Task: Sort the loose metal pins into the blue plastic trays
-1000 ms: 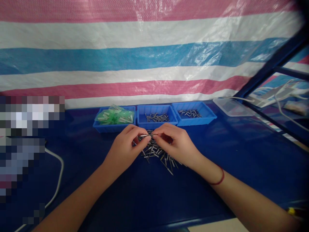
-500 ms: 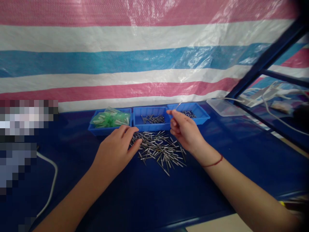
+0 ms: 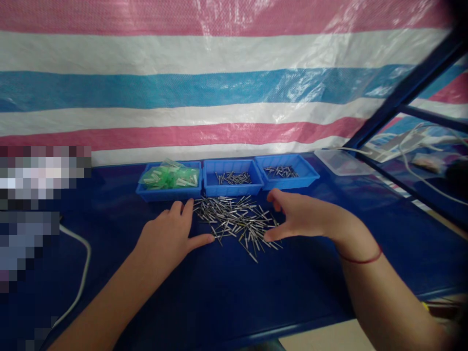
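A loose heap of slim silver metal pins point(image 3: 237, 217) lies on the blue tabletop, some with a thicker end. At the heap's left edge my left hand point(image 3: 170, 229) is open, thumb stretched out from the fingers. My right hand point(image 3: 300, 214) reaches over the right edge of the heap, open, with a gap between thumb and fingers and nothing visible in it. Behind the heap, the middle blue bin point(image 3: 234, 188) and the right blue bin point(image 3: 292, 183) both hold similar pins. The left blue bin point(image 3: 170, 195) contains green plastic bags point(image 3: 170, 175) with pale pieces inside.
A clear plastic lid or tray point(image 3: 343, 163) lies right of the bins. A white cable point(image 3: 87, 258) curves along the left of the blue table point(image 3: 219, 297). Striped plastic sheeting point(image 3: 183, 92) hangs behind, and a dark metal frame point(image 3: 395, 117) slants on the right.
My right hand has come down from the right bin to the heap and opened; the pin it held is no longer in it. My left thumb and fingers have spread wider.
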Tool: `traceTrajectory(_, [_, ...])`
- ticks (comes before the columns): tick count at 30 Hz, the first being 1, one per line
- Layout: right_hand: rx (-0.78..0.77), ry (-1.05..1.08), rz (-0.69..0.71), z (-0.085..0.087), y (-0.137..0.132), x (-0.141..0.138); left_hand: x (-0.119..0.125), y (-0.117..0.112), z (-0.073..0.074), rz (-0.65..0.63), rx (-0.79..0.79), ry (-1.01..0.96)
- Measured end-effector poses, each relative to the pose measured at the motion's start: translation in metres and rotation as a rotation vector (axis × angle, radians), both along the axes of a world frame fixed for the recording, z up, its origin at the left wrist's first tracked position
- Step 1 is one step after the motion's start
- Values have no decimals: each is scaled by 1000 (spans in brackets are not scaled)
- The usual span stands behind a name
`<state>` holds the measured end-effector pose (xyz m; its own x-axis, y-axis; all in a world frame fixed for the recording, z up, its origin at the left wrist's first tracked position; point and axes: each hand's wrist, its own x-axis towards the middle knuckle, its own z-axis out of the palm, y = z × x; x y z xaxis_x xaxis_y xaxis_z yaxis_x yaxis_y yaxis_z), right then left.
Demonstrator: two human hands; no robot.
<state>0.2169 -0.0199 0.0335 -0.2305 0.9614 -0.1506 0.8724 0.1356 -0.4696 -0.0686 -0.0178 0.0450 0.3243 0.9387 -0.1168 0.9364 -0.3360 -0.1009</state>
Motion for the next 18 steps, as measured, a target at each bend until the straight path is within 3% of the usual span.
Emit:
traceTrajectory(7, [-25, -193, 111, -5, -5, -30, 4, 2, -11, -45, 9, -10])
traceTrajectory(18, [142, -2, 182, -7, -3, -51, 21, -3, -21, -172, -23, -177])
